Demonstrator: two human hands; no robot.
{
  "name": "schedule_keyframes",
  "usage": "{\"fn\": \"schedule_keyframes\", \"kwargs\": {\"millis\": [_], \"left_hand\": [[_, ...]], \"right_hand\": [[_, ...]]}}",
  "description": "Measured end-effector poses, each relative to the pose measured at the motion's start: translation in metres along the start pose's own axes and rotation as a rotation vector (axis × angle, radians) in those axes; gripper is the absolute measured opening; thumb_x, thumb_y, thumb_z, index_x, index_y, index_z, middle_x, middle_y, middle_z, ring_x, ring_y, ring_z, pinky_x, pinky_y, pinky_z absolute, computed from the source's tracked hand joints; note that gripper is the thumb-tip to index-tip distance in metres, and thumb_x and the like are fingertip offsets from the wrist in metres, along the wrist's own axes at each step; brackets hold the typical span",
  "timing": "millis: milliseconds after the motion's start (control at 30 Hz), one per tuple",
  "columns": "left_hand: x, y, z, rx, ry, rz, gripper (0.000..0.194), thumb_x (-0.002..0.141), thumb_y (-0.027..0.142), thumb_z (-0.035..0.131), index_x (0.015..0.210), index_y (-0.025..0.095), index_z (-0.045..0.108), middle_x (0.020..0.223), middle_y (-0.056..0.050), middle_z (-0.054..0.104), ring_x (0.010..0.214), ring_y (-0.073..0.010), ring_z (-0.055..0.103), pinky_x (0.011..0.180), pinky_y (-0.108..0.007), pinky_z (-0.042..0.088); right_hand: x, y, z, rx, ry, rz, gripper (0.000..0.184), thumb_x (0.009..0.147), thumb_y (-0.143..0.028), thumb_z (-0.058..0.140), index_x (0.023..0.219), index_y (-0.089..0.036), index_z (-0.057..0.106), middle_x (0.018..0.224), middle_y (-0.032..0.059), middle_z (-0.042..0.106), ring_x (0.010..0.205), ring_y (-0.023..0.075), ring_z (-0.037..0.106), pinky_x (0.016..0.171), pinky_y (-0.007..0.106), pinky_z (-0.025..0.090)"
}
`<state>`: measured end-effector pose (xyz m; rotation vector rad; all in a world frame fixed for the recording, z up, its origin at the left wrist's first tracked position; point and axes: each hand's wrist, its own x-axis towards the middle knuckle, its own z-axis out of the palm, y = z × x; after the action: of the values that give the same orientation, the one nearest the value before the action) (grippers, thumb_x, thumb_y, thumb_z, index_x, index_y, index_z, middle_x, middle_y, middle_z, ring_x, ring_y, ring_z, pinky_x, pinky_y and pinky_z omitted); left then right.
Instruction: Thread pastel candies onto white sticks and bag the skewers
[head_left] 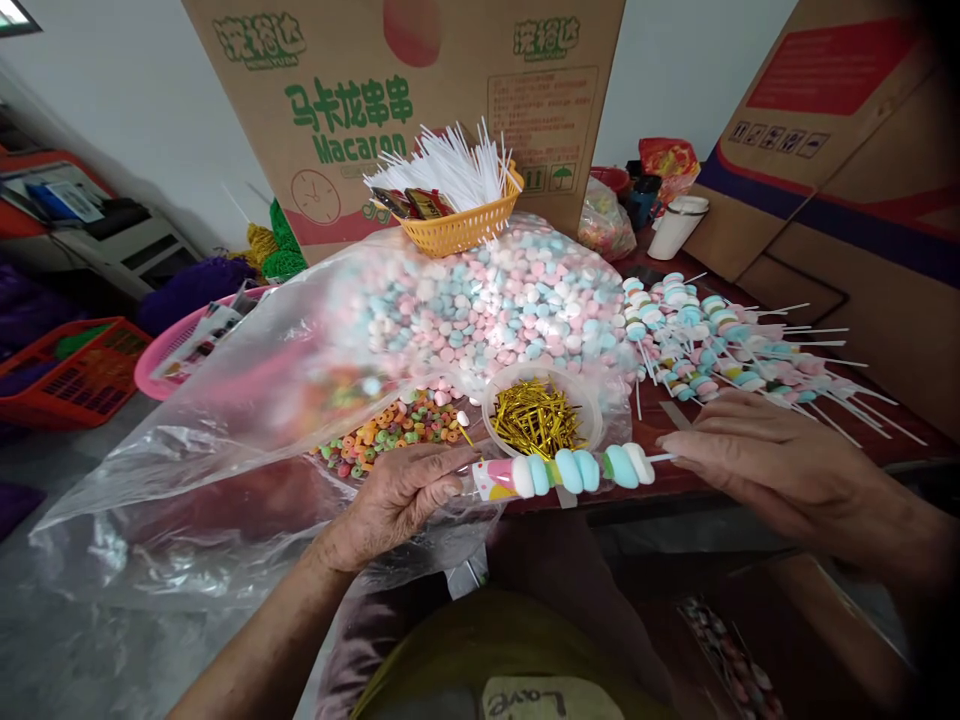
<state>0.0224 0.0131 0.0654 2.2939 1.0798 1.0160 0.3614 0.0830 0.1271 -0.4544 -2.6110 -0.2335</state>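
Observation:
A marshmallow skewer (577,470), with white and pale blue pieces and thin green and yellow rings between them, lies level in front of me. My right hand (787,470) pinches its white stick (663,457) at the right end. At the other end, my left hand (409,495) has its fingers closed on a printed plastic wrapper (496,480) in pink, white and yellow. How far the clear film reaches along the skewer, I cannot tell. A gold twist tie (466,436) sticks up by my left fingers. Just behind the skewer stands a round clear tub (491,385) of gold twist ties (536,415).
Loose marshmallows (480,300) fill a large clear bag (247,480); ring-shaped cereal (397,430) lies left. Behind are a yellow basket (457,230) of white sticks (450,175) and a carton (337,60). Finished skewers (720,350) pile up at right, near a white cup (677,228).

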Motion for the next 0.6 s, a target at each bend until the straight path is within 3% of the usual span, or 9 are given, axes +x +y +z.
{"fn": "schedule_keyframes", "kwargs": {"millis": [133, 300, 400, 467, 533, 600], "left_hand": [[0.003, 0.006, -0.003, -0.058, -0.039, 0.015, 0.037, 0.093, 0.032, 0.042, 0.125, 0.021, 0.057, 0.11, -0.01, 0.069, 0.09, -0.0164, 0.066, 0.076, -0.026, 0.052], [0.001, 0.006, 0.002, -0.126, -0.048, -0.109, 0.038, 0.093, 0.034, 0.042, 0.123, 0.017, 0.059, 0.095, -0.009, 0.072, 0.076, -0.0143, 0.067, 0.07, -0.023, 0.052], [0.003, 0.005, 0.005, -0.106, -0.061, -0.177, 0.037, 0.093, 0.03, 0.041, 0.124, 0.018, 0.058, 0.101, -0.008, 0.071, 0.084, -0.0154, 0.067, 0.074, -0.024, 0.051], [0.007, 0.005, 0.006, -0.071, -0.107, -0.152, 0.037, 0.092, 0.033, 0.045, 0.123, 0.019, 0.058, 0.107, -0.008, 0.07, 0.091, -0.0177, 0.066, 0.077, -0.026, 0.05], [0.012, 0.006, 0.007, -0.06, -0.18, -0.133, 0.048, 0.086, 0.042, 0.054, 0.128, 0.02, 0.053, 0.103, -0.007, 0.07, 0.089, -0.0192, 0.066, 0.074, -0.026, 0.05], [0.018, 0.008, 0.007, -0.067, -0.275, -0.201, 0.065, 0.075, 0.05, 0.064, 0.131, 0.021, 0.05, 0.088, -0.003, 0.071, 0.078, -0.0185, 0.065, 0.065, -0.023, 0.048]], "right_hand": [[-0.001, 0.002, 0.002, 0.04, -0.022, 0.034, 0.013, 0.087, -0.013, 0.044, 0.091, -0.019, 0.055, 0.064, 0.0027, 0.055, 0.058, 0.0154, 0.049, 0.057, 0.031, 0.039], [-0.006, 0.002, 0.008, 0.027, 0.008, 0.013, 0.015, 0.086, -0.012, 0.046, 0.097, -0.018, 0.054, 0.066, 0.0037, 0.057, 0.06, 0.0164, 0.048, 0.058, 0.032, 0.037], [-0.007, 0.001, 0.014, 0.061, -0.039, 0.02, 0.014, 0.087, -0.011, 0.046, 0.094, -0.019, 0.056, 0.065, 0.0019, 0.057, 0.06, 0.0154, 0.046, 0.059, 0.031, 0.036], [-0.007, 0.0, 0.019, 0.105, -0.089, 0.064, 0.015, 0.089, -0.013, 0.044, 0.09, -0.019, 0.058, 0.067, 0.0023, 0.058, 0.063, 0.0151, 0.049, 0.062, 0.031, 0.036], [-0.005, 0.0, 0.024, 0.18, -0.127, 0.099, 0.02, 0.092, -0.016, 0.041, 0.088, -0.019, 0.06, 0.072, 0.0035, 0.06, 0.069, 0.0146, 0.051, 0.066, 0.03, 0.037], [-0.001, -0.001, 0.029, 0.253, -0.151, 0.113, 0.025, 0.094, -0.02, 0.037, 0.09, -0.019, 0.062, 0.075, 0.0043, 0.061, 0.072, 0.0143, 0.053, 0.069, 0.03, 0.038]]}}
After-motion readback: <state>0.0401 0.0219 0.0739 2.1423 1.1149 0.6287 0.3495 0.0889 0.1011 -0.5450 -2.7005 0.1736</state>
